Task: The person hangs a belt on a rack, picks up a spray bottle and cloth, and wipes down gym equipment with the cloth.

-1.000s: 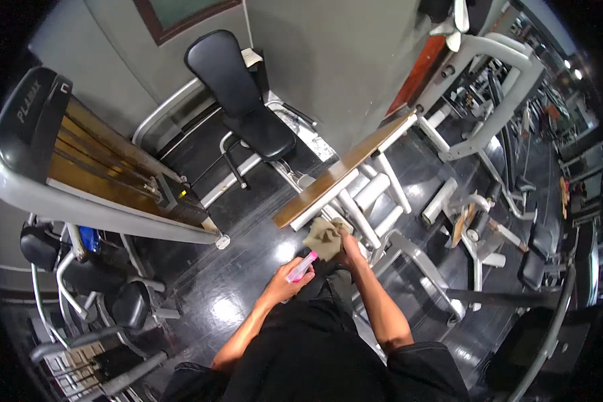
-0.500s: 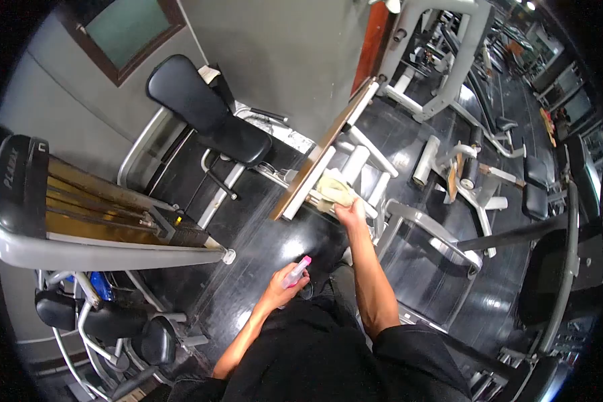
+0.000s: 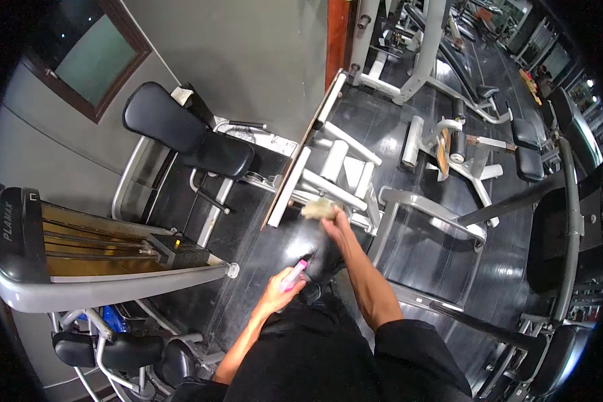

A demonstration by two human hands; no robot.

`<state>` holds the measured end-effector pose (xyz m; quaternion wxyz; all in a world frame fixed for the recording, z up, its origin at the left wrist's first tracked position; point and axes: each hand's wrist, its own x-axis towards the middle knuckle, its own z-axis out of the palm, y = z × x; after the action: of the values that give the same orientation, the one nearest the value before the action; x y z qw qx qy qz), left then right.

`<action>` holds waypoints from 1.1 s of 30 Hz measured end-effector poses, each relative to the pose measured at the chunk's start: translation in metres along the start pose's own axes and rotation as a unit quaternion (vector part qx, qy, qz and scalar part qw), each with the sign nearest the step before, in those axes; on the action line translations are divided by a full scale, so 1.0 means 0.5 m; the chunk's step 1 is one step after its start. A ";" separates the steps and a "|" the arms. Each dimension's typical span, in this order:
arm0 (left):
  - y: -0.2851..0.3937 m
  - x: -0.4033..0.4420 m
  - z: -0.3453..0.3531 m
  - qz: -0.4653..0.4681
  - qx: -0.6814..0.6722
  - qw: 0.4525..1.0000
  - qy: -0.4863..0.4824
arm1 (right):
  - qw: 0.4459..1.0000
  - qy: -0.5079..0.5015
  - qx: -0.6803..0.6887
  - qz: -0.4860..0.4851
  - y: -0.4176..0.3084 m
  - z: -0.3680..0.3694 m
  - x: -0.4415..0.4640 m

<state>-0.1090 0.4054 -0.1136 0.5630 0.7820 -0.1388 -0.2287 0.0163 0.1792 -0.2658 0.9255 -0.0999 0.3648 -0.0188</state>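
My left hand (image 3: 275,293) is wrapped round a small clear bottle (image 3: 293,276) with a pink top, held low in front of my body. Further forward, my right hand (image 3: 337,226) grips a bunched pale yellow cloth (image 3: 319,208). The cloth is beside the lower white bars of a machine frame (image 3: 335,190); whether it touches them I cannot tell. Below the cloth is a shiny black rounded surface (image 3: 323,251), partly hidden by my right wrist.
A black padded seat machine (image 3: 224,153) stands ahead on the left. Nearer is a weight stack housing (image 3: 20,248) marked PLAMAX. To the right are a grey tubular frame (image 3: 435,211) and a bench machine (image 3: 472,157). A grey wall (image 3: 248,60) is behind.
My view has turned, so the machines ahead appear further left. My right hand has drawn the cloth down and a little left, off the bars it overlapped. My left hand still holds the bottle.
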 end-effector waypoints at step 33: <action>-0.008 0.017 -0.022 -0.045 0.002 0.998 -0.037 | 0.571 0.189 -0.627 -0.495 -0.120 -0.089 -0.057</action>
<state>-0.0961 0.4113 -0.1161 0.5451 0.7797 -0.1248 -0.2816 -0.0325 0.1161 -0.2665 0.3872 -0.8145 0.3456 -0.2592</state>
